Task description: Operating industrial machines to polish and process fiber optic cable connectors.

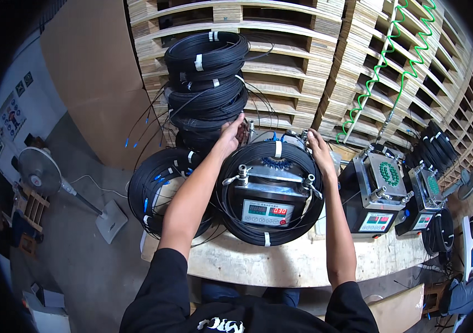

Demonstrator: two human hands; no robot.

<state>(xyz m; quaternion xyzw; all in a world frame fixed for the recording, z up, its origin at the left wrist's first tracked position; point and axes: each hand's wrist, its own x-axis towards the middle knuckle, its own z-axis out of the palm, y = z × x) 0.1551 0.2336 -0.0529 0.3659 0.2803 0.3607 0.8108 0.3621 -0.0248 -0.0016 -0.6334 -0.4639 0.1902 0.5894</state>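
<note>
A black box-shaped machine (261,195) with a metal top plate and a lit front display stands on the table before me. A coil of black cable (267,239) is looped around it, bound with white ties; its blue-tipped ends (276,163) sit in a ring on the machine's top. At the far left clamp post (251,129), my left hand (230,139) has its fingers curled. My right hand (320,151) is closed beside the far right clamp post (305,134). What either hand grips is hidden. Near clamp posts (242,173) with levers stand untouched.
Black cable coils form a tall stack (206,100) behind left; another coil (143,183) lies beside the machine. Two similar machines (378,186) stand right on the wooden table (281,272). Wooden pallets (281,55) rise behind, with green spiral hoses (378,69). A fan (39,171) stands left.
</note>
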